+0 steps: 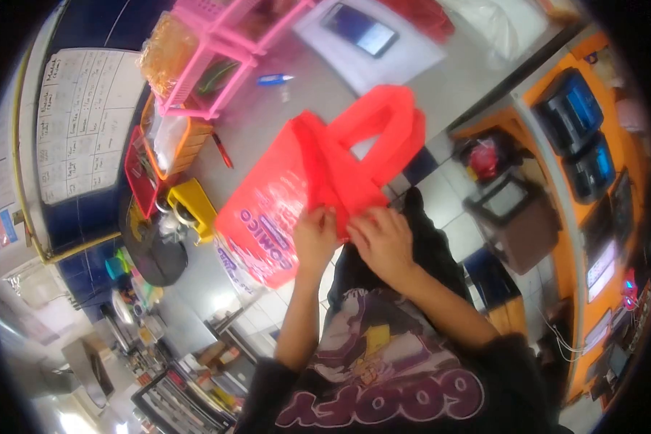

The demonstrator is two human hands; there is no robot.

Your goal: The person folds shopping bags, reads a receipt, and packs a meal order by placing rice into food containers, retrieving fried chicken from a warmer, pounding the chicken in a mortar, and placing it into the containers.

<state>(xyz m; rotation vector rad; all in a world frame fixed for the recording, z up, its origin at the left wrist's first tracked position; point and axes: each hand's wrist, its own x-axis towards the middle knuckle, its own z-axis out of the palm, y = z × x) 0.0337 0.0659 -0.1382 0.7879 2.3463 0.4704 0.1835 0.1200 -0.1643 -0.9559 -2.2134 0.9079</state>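
A bright red fabric carry bag [264, 199] with purple and white print lies tilted over the edge of the grey counter. One of its loop handles stands out toward the upper right. My left hand [316, 235] pinches the bag near its open edge. Close beside it, my right hand [380, 242] has its fingers bent onto the same red fabric. The inside of the bag is mostly hidden by its folds. Below the printed side, a white printed sheet or bag [233, 267] partly shows.
On the grey counter [264, 119] are a pink rack [217, 54], a blue marker [275, 79], a red pen [223, 150] and a phone [359, 29] on white material. Yellow and orange bins stand leftward. A brown box [517, 228] is at right, near an orange shelf with devices.
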